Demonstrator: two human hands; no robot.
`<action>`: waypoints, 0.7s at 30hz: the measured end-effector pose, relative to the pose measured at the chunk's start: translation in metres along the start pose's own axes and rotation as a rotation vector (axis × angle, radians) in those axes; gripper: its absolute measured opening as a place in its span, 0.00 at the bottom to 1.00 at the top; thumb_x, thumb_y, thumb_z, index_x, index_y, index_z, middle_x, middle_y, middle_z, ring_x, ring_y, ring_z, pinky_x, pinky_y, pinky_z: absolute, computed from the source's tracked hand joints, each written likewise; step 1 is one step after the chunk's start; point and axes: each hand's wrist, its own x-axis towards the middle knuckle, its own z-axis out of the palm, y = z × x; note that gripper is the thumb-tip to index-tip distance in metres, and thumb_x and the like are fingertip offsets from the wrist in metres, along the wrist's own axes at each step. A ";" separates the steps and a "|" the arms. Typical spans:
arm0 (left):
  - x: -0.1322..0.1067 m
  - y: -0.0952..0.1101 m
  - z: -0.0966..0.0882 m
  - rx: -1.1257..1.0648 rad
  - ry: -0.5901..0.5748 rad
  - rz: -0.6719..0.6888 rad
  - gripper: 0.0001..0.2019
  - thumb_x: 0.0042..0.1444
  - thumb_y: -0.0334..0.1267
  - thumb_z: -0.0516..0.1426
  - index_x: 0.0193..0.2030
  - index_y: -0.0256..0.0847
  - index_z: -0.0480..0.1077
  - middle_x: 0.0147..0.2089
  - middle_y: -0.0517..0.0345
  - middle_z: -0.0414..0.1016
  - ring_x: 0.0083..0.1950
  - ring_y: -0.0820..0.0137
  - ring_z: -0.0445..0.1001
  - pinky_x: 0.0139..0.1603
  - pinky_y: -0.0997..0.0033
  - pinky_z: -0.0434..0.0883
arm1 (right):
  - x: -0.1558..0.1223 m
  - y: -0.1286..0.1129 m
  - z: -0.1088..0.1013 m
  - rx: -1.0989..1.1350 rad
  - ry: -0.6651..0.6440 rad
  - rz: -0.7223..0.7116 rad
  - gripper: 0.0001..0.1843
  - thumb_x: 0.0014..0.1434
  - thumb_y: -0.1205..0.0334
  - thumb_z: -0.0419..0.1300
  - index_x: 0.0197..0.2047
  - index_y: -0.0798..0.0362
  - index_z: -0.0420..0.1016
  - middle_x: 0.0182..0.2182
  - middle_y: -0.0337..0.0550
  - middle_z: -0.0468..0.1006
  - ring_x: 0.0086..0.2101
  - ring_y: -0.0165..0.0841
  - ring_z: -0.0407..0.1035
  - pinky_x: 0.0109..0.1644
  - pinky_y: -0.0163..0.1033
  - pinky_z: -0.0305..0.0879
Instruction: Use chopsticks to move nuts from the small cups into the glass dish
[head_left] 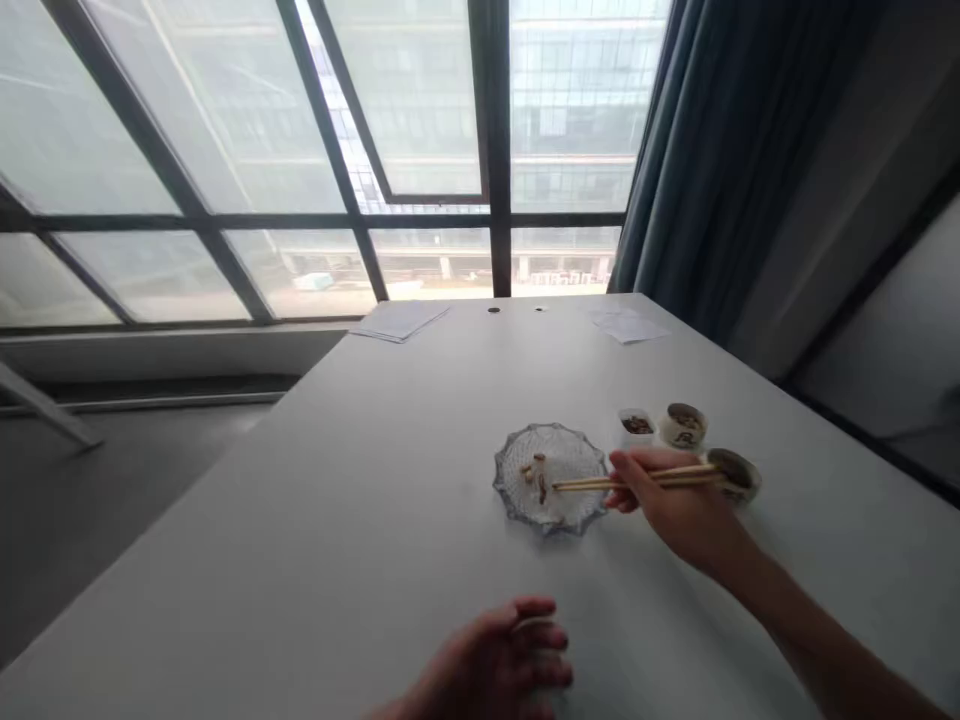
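Observation:
My right hand (667, 495) is closed round a pair of wooden chopsticks (592, 484), held almost level. Their tips are over a clear glass plate (514, 503) with a scalloped rim. Several small brown pieces (540, 480) lie on the plate, left of the tips; what they are I cannot make out. Whether the tips grip anything is too small to tell. Low in the view, my left hand (506, 655) is apart from everything, its fingers spread and slightly curled, holding nothing.
Beyond my right hand stand a small white container (637, 428) with dark bits, a round tub (683, 427) and another round tub (739, 478), partly hidden by the hand. Papers (401, 320) and a sheet (628, 326) lie at the far end of the white table (337, 500), before the windows.

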 end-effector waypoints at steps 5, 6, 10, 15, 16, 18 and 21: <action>0.005 -0.001 0.005 -0.038 0.013 0.015 0.18 0.63 0.44 0.60 0.57 0.41 0.69 0.54 0.55 0.72 0.53 0.64 0.71 0.47 0.69 0.67 | 0.009 -0.001 -0.041 -0.001 0.345 -0.018 0.21 0.61 0.41 0.61 0.32 0.51 0.80 0.26 0.44 0.83 0.26 0.38 0.79 0.27 0.36 0.75; 0.005 -0.001 0.005 -0.033 0.013 0.017 0.18 0.63 0.43 0.59 0.57 0.41 0.69 0.54 0.55 0.72 0.53 0.65 0.71 0.47 0.69 0.67 | 0.010 -0.001 -0.048 -0.018 0.410 -0.025 0.20 0.61 0.42 0.62 0.33 0.51 0.80 0.26 0.44 0.83 0.27 0.38 0.79 0.27 0.36 0.75; 0.003 0.001 0.005 -0.022 -0.011 0.006 0.18 0.62 0.43 0.60 0.57 0.41 0.70 0.53 0.55 0.73 0.53 0.65 0.71 0.46 0.69 0.67 | 0.017 0.001 -0.061 -0.157 0.526 -0.103 0.19 0.63 0.45 0.61 0.32 0.50 0.80 0.26 0.42 0.83 0.28 0.36 0.79 0.31 0.36 0.75; 0.002 0.001 0.004 -0.012 -0.011 0.004 0.18 0.62 0.43 0.60 0.57 0.41 0.70 0.53 0.55 0.73 0.53 0.65 0.71 0.46 0.69 0.67 | 0.020 0.001 -0.060 -0.259 0.541 -0.152 0.19 0.64 0.46 0.60 0.29 0.50 0.78 0.27 0.42 0.83 0.29 0.36 0.79 0.32 0.36 0.73; 0.002 0.000 0.004 -0.012 -0.004 0.013 0.18 0.62 0.44 0.60 0.57 0.42 0.70 0.53 0.55 0.73 0.53 0.65 0.71 0.45 0.69 0.67 | 0.020 0.001 -0.059 -0.232 0.532 -0.146 0.19 0.63 0.45 0.60 0.30 0.50 0.79 0.27 0.42 0.83 0.29 0.36 0.79 0.32 0.36 0.74; 0.002 0.000 0.004 -0.014 0.001 0.025 0.17 0.63 0.44 0.59 0.57 0.42 0.70 0.52 0.55 0.73 0.53 0.65 0.72 0.45 0.70 0.67 | 0.018 0.000 -0.055 -0.139 0.504 -0.120 0.19 0.62 0.44 0.61 0.32 0.50 0.79 0.28 0.43 0.83 0.29 0.37 0.79 0.31 0.37 0.75; 0.002 0.000 0.003 -0.011 -0.020 0.006 0.17 0.63 0.43 0.59 0.57 0.42 0.70 0.52 0.55 0.73 0.53 0.65 0.72 0.46 0.69 0.67 | 0.014 0.001 -0.043 0.037 0.349 -0.053 0.20 0.60 0.41 0.63 0.35 0.51 0.80 0.28 0.45 0.83 0.28 0.39 0.79 0.30 0.38 0.76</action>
